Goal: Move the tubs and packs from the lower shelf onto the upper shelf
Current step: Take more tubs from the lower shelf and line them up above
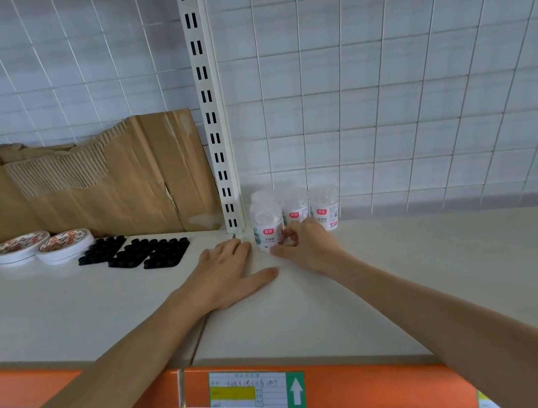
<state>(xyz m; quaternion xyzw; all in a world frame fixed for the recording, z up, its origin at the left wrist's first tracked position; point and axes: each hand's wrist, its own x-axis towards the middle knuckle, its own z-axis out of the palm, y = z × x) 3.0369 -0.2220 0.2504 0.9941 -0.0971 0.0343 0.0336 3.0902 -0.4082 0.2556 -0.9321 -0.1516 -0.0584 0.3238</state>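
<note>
Floss-pick tub point(266, 225) stands on the upper shelf point(425, 268), pinched by the right hand point(304, 245). The left hand point(232, 274) lies flat and spread beside it. I'd seat it snug against the other tubs point(325, 206) behind, then let go gently.

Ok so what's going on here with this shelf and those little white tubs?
A person is stocking the shelf. Their right hand grips the front tub, which stands by the white upright post with three more tubs close behind it. Their left hand rests flat on the shelf beside it. Further left lie black trays and stacked paper plates, in front of torn cardboard.
</note>
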